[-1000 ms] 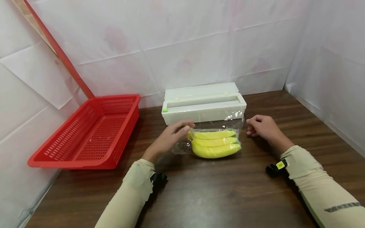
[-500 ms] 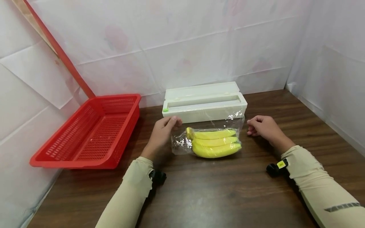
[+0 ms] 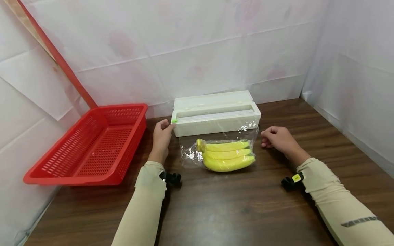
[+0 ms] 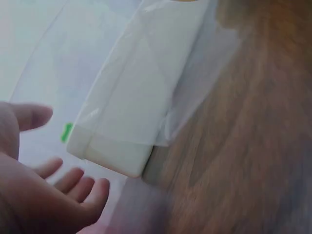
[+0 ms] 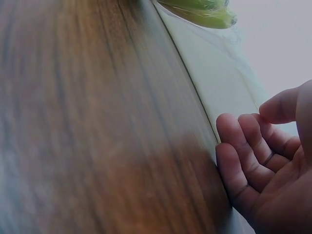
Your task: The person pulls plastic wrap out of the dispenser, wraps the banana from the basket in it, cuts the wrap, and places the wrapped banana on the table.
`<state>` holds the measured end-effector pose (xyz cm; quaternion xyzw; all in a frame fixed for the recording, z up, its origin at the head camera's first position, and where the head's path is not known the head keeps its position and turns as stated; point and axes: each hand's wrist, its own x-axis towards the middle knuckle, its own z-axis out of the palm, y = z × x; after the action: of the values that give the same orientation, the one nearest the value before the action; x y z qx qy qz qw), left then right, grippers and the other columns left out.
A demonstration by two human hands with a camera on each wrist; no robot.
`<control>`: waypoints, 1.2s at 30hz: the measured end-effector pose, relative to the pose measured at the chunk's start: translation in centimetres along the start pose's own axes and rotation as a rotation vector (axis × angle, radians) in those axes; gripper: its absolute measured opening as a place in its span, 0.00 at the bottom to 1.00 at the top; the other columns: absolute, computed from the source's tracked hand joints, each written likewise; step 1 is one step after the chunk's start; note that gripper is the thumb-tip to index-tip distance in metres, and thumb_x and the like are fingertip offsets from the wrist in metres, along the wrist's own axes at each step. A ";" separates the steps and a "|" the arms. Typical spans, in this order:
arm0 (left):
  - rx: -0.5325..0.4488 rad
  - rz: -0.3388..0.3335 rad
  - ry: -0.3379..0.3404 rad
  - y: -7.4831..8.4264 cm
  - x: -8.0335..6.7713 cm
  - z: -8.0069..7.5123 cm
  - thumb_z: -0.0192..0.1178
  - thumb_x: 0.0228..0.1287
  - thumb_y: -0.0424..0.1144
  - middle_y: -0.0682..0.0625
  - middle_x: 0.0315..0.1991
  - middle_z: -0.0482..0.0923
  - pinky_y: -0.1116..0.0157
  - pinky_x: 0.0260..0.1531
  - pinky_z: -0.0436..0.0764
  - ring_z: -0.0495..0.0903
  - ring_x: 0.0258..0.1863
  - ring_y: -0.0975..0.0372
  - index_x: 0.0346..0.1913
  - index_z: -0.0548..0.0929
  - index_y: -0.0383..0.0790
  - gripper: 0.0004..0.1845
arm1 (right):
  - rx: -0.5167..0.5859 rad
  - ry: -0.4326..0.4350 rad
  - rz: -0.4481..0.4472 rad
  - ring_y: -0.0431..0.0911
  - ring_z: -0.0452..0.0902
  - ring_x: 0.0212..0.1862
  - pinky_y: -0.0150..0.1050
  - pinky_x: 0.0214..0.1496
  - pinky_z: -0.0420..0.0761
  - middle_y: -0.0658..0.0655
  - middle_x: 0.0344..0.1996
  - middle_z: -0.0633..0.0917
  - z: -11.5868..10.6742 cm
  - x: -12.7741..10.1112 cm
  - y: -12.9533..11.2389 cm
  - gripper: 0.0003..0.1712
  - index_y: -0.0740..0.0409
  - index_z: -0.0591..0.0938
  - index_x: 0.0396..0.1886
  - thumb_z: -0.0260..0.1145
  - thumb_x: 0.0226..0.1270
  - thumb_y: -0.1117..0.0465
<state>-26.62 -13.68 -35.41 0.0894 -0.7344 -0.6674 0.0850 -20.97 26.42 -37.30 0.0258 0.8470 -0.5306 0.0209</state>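
Note:
A bunch of yellow bananas (image 3: 227, 155) lies on the wooden table (image 3: 234, 208) under a sheet of clear film (image 3: 246, 131). The film runs out of a long white dispenser box (image 3: 215, 116) behind the bananas. My left hand (image 3: 165, 127) is at the box's left end, thumb by the small green tab (image 3: 174, 120). In the left wrist view its fingers (image 4: 80, 187) are spread and relaxed beside the box (image 4: 141, 97), holding nothing. My right hand (image 3: 271, 135) rests on the table just right of the film's edge. Its fingers (image 5: 239, 146) are loosely curled and empty.
A red perforated plastic basket (image 3: 92, 147) sits empty at the left, against the wall. White sheeted walls close the table at the back and right. Bare wood lies in front of the bananas.
My left hand has left the stem end of the bananas and moved back and left to the dispenser box's left end. The right hand has stayed where it was.

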 end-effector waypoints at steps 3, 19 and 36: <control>-0.016 -0.036 -0.070 -0.3 0.3 0.3 0.60 0.70 0.40 0.43 0.73 0.63 0.56 0.66 0.67 0.66 0.69 0.55 0.76 0.61 0.40 0.35 | 0.005 -0.010 0.004 0.42 0.84 0.33 0.36 0.36 0.84 0.59 0.31 0.83 0.0 0.1 0.1 0.19 0.72 0.79 0.43 0.58 0.77 0.56; 0.059 0.109 -0.071 -2.0 0.5 2.8 0.66 0.67 0.43 0.41 0.60 0.73 0.57 0.56 0.74 0.74 0.57 0.55 0.71 0.73 0.45 0.30 | -0.039 0.063 -0.144 0.44 0.84 0.32 0.41 0.36 0.85 0.61 0.31 0.83 -1.5 0.5 -2.1 0.20 0.70 0.79 0.41 0.58 0.78 0.54; 0.128 0.170 -0.050 -2.0 0.1 3.6 0.68 0.65 0.42 0.40 0.55 0.77 0.58 0.47 0.75 0.76 0.51 0.54 0.68 0.76 0.46 0.28 | -0.273 -0.096 -0.404 0.51 0.81 0.31 0.44 0.29 0.77 0.58 0.27 0.83 3.8 3.1 -11.7 0.14 0.58 0.82 0.35 0.55 0.74 0.56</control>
<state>-27.57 -10.45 -37.73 0.0153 -0.7823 -0.6116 0.1173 -24.84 17.99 -28.69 -0.1725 0.8968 -0.4052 -0.0421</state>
